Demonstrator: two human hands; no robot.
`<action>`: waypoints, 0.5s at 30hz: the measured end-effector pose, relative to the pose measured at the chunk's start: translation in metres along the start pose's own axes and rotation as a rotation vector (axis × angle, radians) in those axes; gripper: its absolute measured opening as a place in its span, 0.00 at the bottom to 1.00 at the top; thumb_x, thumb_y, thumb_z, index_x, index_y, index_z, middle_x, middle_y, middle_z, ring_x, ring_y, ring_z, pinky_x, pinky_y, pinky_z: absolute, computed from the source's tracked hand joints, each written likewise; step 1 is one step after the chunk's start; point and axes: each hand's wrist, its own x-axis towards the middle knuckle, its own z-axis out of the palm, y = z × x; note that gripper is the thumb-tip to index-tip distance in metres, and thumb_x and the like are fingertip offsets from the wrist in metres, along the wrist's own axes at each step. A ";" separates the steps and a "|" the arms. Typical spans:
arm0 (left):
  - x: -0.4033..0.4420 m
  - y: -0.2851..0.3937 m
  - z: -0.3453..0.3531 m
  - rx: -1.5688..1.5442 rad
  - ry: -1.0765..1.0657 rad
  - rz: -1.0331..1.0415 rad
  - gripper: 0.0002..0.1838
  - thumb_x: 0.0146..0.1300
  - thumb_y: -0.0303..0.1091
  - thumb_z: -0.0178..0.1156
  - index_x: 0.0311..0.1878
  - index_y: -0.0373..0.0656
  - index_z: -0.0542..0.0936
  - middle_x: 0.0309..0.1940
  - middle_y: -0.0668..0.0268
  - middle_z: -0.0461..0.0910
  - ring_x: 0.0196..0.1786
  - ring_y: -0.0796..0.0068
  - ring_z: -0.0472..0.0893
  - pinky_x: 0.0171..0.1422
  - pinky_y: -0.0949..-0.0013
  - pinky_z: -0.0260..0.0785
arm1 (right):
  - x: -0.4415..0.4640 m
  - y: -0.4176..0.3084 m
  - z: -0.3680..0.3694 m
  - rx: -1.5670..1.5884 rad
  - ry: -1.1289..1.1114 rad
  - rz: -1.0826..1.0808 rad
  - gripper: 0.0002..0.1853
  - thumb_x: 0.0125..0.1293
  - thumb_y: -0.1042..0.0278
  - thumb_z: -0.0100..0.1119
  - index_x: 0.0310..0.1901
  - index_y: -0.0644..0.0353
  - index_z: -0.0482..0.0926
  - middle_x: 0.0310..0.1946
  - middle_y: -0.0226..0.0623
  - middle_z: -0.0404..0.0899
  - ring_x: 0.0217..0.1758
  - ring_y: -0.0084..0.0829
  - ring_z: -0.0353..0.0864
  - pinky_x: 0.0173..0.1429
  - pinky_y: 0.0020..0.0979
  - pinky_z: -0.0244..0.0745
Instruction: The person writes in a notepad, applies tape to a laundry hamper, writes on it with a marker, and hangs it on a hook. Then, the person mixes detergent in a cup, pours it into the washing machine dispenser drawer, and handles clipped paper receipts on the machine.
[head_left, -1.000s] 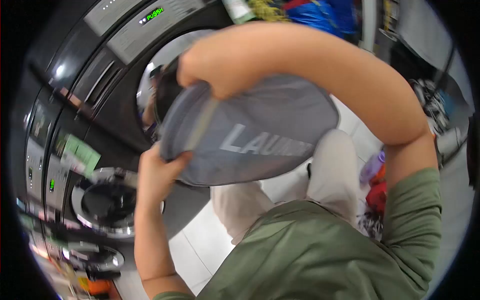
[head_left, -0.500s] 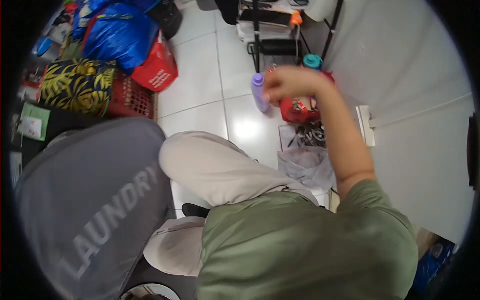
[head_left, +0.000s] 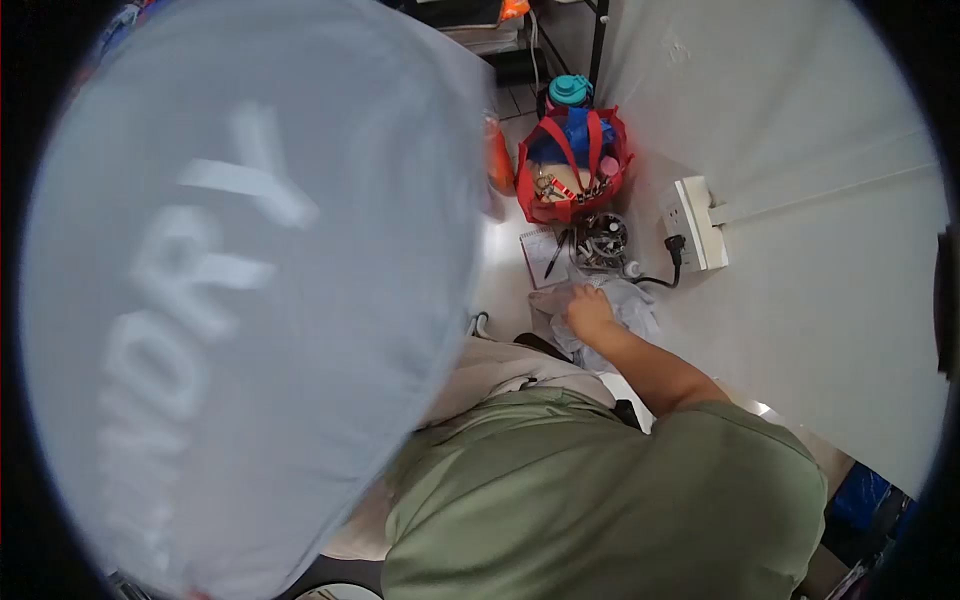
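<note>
A large grey laundry bag with white letters fills the left half of the head view, close to the camera. My left hand is hidden behind it or out of frame. On the right, my right hand is down at a crumpled translucent plastic bag, its fingers curled on the plastic. Just beyond that hand are a clear container of small metal items and a notepad with a black pen on it.
A red-handled bag holding various items stands behind the container, near a teal-lidded bottle. A power strip with a black plug is by the white wall. Black rack legs rise at the top.
The laundry bag has risen from beside my legs and now blocks the left side. My right hand has moved down from near the purple bottle to the plastic bag. The view has shifted right.
</note>
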 end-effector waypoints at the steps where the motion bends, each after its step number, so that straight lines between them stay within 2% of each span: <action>1: -0.020 -0.020 0.032 -0.287 -0.114 -0.104 0.26 0.67 0.38 0.61 0.63 0.31 0.72 0.62 0.47 0.71 0.61 0.56 0.72 0.66 0.54 0.64 | 0.008 0.002 -0.026 0.117 0.103 0.083 0.16 0.60 0.72 0.52 0.50 0.60 0.78 0.49 0.47 0.75 0.49 0.50 0.76 0.51 0.48 0.73; 2: -0.036 -0.040 0.054 -0.418 -0.214 -0.223 0.26 0.70 0.38 0.57 0.65 0.32 0.69 0.63 0.45 0.70 0.62 0.54 0.73 0.67 0.53 0.65 | 0.018 0.005 -0.050 0.233 0.206 0.161 0.15 0.60 0.73 0.52 0.49 0.61 0.78 0.46 0.49 0.75 0.46 0.51 0.77 0.50 0.49 0.73; 4: -0.066 -0.079 0.099 -0.644 -0.376 -0.503 0.26 0.74 0.37 0.48 0.70 0.33 0.62 0.65 0.41 0.67 0.63 0.49 0.73 0.68 0.50 0.66 | 0.037 0.022 -0.083 0.274 0.435 0.329 0.15 0.66 0.70 0.48 0.50 0.62 0.80 0.47 0.53 0.76 0.51 0.53 0.77 0.57 0.48 0.73; 6: -0.078 -0.101 0.131 -0.904 -0.243 -1.111 0.29 0.72 0.35 0.53 0.72 0.37 0.60 0.64 0.46 0.69 0.62 0.53 0.74 0.68 0.52 0.67 | 0.061 0.037 -0.092 0.246 0.363 0.402 0.15 0.67 0.69 0.47 0.49 0.61 0.80 0.48 0.54 0.77 0.54 0.53 0.77 0.58 0.46 0.74; 7: -0.074 -0.098 0.148 -1.007 -0.175 -1.335 0.30 0.71 0.33 0.56 0.73 0.38 0.59 0.63 0.49 0.71 0.62 0.55 0.74 0.67 0.52 0.67 | 0.070 0.046 -0.099 0.227 0.329 0.441 0.15 0.68 0.69 0.47 0.49 0.60 0.81 0.48 0.54 0.77 0.56 0.53 0.77 0.58 0.46 0.74; 8: -0.076 -0.094 0.152 -1.187 -0.134 -1.469 0.31 0.68 0.31 0.61 0.71 0.40 0.61 0.62 0.54 0.72 0.60 0.59 0.76 0.63 0.52 0.72 | 0.073 0.053 -0.102 0.235 0.278 0.424 0.15 0.68 0.68 0.47 0.50 0.59 0.81 0.51 0.55 0.77 0.58 0.53 0.76 0.60 0.45 0.73; 10: -0.068 -0.076 0.151 -1.083 -0.258 -1.350 0.30 0.67 0.30 0.61 0.70 0.41 0.62 0.61 0.53 0.73 0.58 0.58 0.77 0.60 0.54 0.74 | 0.081 0.054 -0.111 0.264 0.172 0.366 0.16 0.68 0.66 0.46 0.51 0.57 0.81 0.55 0.55 0.77 0.62 0.53 0.74 0.63 0.45 0.71; 11: -0.064 -0.062 0.150 -1.025 -0.282 -1.287 0.30 0.67 0.30 0.61 0.70 0.41 0.63 0.60 0.53 0.74 0.57 0.58 0.78 0.58 0.55 0.76 | 0.083 0.065 -0.094 0.210 0.227 0.304 0.17 0.68 0.64 0.46 0.54 0.55 0.80 0.61 0.54 0.74 0.65 0.53 0.72 0.67 0.45 0.68; 12: -0.063 -0.050 0.151 -0.955 -0.224 -1.310 0.30 0.67 0.29 0.62 0.69 0.41 0.63 0.58 0.54 0.75 0.56 0.58 0.78 0.56 0.56 0.77 | 0.078 0.060 -0.102 0.323 0.261 0.284 0.18 0.66 0.66 0.50 0.56 0.56 0.80 0.64 0.55 0.71 0.66 0.54 0.71 0.69 0.45 0.66; 13: -0.062 -0.042 0.153 -0.879 -0.140 -1.334 0.29 0.66 0.29 0.62 0.68 0.41 0.64 0.57 0.54 0.76 0.55 0.58 0.79 0.54 0.57 0.78 | 0.065 0.054 -0.113 0.299 0.272 0.249 0.19 0.63 0.70 0.53 0.55 0.58 0.79 0.64 0.55 0.71 0.67 0.53 0.70 0.71 0.43 0.65; 14: -0.063 -0.037 0.156 -0.946 -0.058 -1.284 0.29 0.64 0.28 0.64 0.67 0.40 0.66 0.54 0.55 0.78 0.54 0.59 0.79 0.52 0.56 0.78 | 0.070 0.070 -0.091 0.299 0.352 0.219 0.20 0.60 0.72 0.57 0.55 0.60 0.79 0.66 0.54 0.69 0.69 0.52 0.68 0.71 0.43 0.65; 15: -0.066 -0.040 0.155 -0.982 -0.050 -1.237 0.28 0.63 0.26 0.64 0.66 0.39 0.68 0.53 0.56 0.79 0.53 0.61 0.80 0.54 0.57 0.77 | 0.065 0.072 -0.087 0.275 0.372 0.226 0.19 0.63 0.70 0.56 0.57 0.59 0.77 0.65 0.51 0.70 0.68 0.50 0.69 0.70 0.42 0.65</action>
